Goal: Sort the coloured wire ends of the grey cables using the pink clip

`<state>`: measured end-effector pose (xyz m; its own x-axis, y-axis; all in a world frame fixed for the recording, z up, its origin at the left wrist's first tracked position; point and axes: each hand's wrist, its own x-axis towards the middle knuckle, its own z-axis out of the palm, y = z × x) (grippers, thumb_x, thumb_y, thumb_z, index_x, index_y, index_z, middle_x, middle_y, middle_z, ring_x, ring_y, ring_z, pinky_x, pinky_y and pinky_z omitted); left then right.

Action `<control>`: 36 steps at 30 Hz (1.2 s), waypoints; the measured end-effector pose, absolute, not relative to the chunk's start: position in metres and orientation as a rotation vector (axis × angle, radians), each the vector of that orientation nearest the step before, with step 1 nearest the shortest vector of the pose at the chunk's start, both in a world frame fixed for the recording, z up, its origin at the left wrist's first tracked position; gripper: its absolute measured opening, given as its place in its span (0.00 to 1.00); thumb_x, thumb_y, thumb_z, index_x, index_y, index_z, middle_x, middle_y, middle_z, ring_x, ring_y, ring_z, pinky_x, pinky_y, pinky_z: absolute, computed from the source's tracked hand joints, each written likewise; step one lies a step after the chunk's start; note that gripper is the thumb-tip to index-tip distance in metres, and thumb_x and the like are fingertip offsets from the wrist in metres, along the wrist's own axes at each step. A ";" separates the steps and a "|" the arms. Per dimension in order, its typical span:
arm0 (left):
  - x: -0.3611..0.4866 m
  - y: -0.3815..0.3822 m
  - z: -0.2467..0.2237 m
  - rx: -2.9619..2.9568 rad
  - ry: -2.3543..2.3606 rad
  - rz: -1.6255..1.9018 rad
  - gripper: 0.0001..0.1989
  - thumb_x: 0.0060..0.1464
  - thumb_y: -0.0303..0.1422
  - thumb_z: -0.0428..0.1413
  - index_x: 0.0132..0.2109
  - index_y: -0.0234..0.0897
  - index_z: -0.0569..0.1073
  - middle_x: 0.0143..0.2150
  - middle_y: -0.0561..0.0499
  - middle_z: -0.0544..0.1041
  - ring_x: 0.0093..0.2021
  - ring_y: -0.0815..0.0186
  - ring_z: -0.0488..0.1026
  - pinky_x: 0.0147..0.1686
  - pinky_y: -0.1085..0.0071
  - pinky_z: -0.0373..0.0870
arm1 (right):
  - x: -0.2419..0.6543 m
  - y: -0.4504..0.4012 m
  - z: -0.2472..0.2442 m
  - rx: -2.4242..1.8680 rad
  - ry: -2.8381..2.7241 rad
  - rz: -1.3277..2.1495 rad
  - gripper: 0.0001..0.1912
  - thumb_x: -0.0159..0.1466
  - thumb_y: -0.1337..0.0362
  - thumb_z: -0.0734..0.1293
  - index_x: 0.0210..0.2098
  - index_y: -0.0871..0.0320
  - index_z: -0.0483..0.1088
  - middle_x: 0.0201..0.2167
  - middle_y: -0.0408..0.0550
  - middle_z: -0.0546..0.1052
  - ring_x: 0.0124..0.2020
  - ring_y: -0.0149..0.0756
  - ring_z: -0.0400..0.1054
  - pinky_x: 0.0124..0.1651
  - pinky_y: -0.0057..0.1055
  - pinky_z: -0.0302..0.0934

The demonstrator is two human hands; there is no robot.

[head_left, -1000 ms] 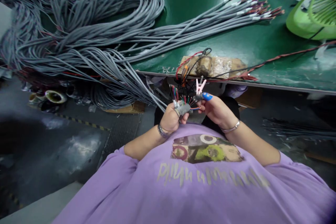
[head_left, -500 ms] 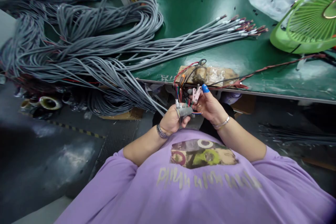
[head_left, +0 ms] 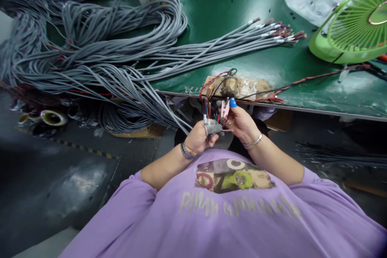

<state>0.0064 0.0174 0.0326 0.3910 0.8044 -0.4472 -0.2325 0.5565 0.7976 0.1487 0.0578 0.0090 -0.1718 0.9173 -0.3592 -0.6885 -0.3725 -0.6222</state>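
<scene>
In front of my belly, my left hand [head_left: 197, 138] is closed around the end of a grey cable [head_left: 181, 124], whose thin coloured wires [head_left: 218, 119] fan out past the thumb. A grey cover wraps that thumb. Close on its right, my right hand [head_left: 242, 124] has its fingers bent around a small pink clip [head_left: 224, 109], with a blue cover [head_left: 232, 102] on the thumb. Its fingertips are near the bare wire ends; whether they touch them is hard to see. Just beyond, more coloured wires with white connectors [head_left: 205, 119] hang from a taped cardboard piece [head_left: 252, 87] at the table edge.
Long grey cables [head_left: 121, 44] cover the left of the green table [head_left: 217, 4], their stripped ends pointing right. A green fan [head_left: 338, 44] and a clear plastic bag [head_left: 317, 0] sit at right. Rolls [head_left: 53, 117] lie below left. Another person's arm shows at the top left.
My right thumb has moved slightly left, closer to the pink clip, and the clip has shifted a little left with it. My left hand keeps its hold on the cable.
</scene>
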 end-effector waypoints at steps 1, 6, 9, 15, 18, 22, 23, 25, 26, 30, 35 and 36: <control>0.007 0.017 0.033 0.712 0.948 0.733 0.20 0.38 0.44 0.67 0.25 0.35 0.68 0.12 0.57 0.65 0.11 0.75 0.56 0.10 0.77 0.51 | 0.149 0.058 0.009 -0.853 -0.370 1.797 0.23 0.53 0.43 0.76 0.27 0.58 0.75 0.21 0.40 0.76 0.22 0.26 0.66 0.28 0.26 0.63; 0.007 0.017 0.034 0.723 0.938 0.747 0.20 0.38 0.44 0.67 0.25 0.35 0.68 0.12 0.57 0.65 0.10 0.76 0.56 0.10 0.78 0.51 | 0.152 0.056 0.012 -0.859 -0.315 1.901 0.23 0.58 0.41 0.71 0.31 0.56 0.74 0.25 0.41 0.78 0.24 0.29 0.68 0.27 0.27 0.62; 0.005 0.014 0.033 0.723 0.930 0.746 0.19 0.39 0.44 0.67 0.27 0.35 0.69 0.12 0.57 0.66 0.10 0.75 0.56 0.10 0.78 0.52 | 0.154 0.056 0.014 -0.865 -0.326 1.935 0.24 0.61 0.39 0.67 0.32 0.56 0.74 0.25 0.43 0.78 0.23 0.29 0.67 0.26 0.27 0.61; 0.002 0.003 0.033 0.734 0.955 0.828 0.20 0.40 0.47 0.66 0.28 0.35 0.70 0.13 0.57 0.67 0.11 0.74 0.58 0.10 0.78 0.53 | 0.159 0.054 0.016 -0.859 -0.358 1.994 0.26 0.64 0.39 0.64 0.34 0.57 0.74 0.27 0.46 0.78 0.24 0.30 0.68 0.26 0.27 0.62; 0.005 -0.001 0.035 0.741 0.989 0.876 0.21 0.41 0.47 0.66 0.27 0.36 0.69 0.13 0.57 0.67 0.11 0.75 0.58 0.11 0.78 0.53 | 0.160 0.053 0.019 -0.888 -0.365 1.987 0.20 0.65 0.46 0.65 0.34 0.57 0.74 0.27 0.45 0.78 0.23 0.29 0.67 0.26 0.26 0.62; 0.010 0.000 0.036 0.749 0.997 0.905 0.22 0.41 0.48 0.66 0.26 0.37 0.66 0.14 0.58 0.67 0.12 0.75 0.59 0.12 0.78 0.54 | 0.161 0.050 0.019 -0.899 -0.437 1.911 0.10 0.62 0.58 0.68 0.31 0.59 0.75 0.23 0.42 0.75 0.22 0.27 0.64 0.26 0.25 0.60; 0.011 0.001 0.036 0.751 0.997 0.906 0.23 0.41 0.49 0.66 0.26 0.37 0.66 0.14 0.58 0.67 0.12 0.75 0.59 0.12 0.77 0.54 | 0.161 0.050 0.018 -0.892 -0.453 1.897 0.10 0.62 0.58 0.69 0.30 0.59 0.75 0.23 0.42 0.74 0.22 0.27 0.63 0.26 0.25 0.60; 0.012 0.004 0.036 0.747 0.995 0.904 0.23 0.41 0.49 0.67 0.26 0.37 0.66 0.14 0.58 0.67 0.12 0.75 0.58 0.12 0.77 0.54 | 0.160 0.050 0.015 -0.873 -0.470 1.874 0.12 0.62 0.55 0.69 0.30 0.59 0.75 0.23 0.42 0.74 0.23 0.27 0.63 0.27 0.25 0.60; 0.013 0.006 0.036 0.742 0.994 0.903 0.23 0.40 0.49 0.67 0.26 0.37 0.66 0.14 0.58 0.67 0.12 0.75 0.58 0.12 0.77 0.54 | 0.159 0.050 0.012 -0.866 -0.478 1.860 0.14 0.62 0.53 0.69 0.31 0.58 0.75 0.24 0.42 0.75 0.23 0.27 0.63 0.27 0.26 0.60; 0.015 0.009 0.037 0.718 0.994 0.900 0.22 0.39 0.47 0.67 0.26 0.37 0.66 0.14 0.58 0.67 0.12 0.75 0.59 0.11 0.77 0.54 | 0.154 0.055 0.002 -0.853 -0.478 1.828 0.21 0.61 0.44 0.70 0.31 0.58 0.75 0.26 0.44 0.77 0.24 0.28 0.65 0.27 0.26 0.60; 0.016 0.009 0.035 0.712 0.996 0.902 0.23 0.39 0.48 0.67 0.27 0.37 0.66 0.14 0.58 0.66 0.12 0.75 0.59 0.11 0.77 0.54 | 0.151 0.060 -0.002 -0.802 -0.365 1.971 0.27 0.58 0.37 0.69 0.30 0.57 0.73 0.27 0.44 0.79 0.19 0.28 0.63 0.24 0.28 0.61; 0.016 0.009 0.035 0.715 0.997 0.899 0.23 0.39 0.48 0.67 0.27 0.37 0.66 0.14 0.58 0.66 0.12 0.75 0.59 0.12 0.77 0.55 | 0.150 0.061 -0.002 -0.798 -0.340 1.980 0.27 0.58 0.37 0.69 0.30 0.57 0.73 0.27 0.44 0.79 0.19 0.28 0.64 0.24 0.28 0.61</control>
<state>0.0158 0.0091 0.0345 0.2599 0.8830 -0.3908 -0.2970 0.4582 0.8378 0.1503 0.0611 -0.0016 -0.3452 0.8508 -0.3962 -0.6699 -0.5190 -0.5309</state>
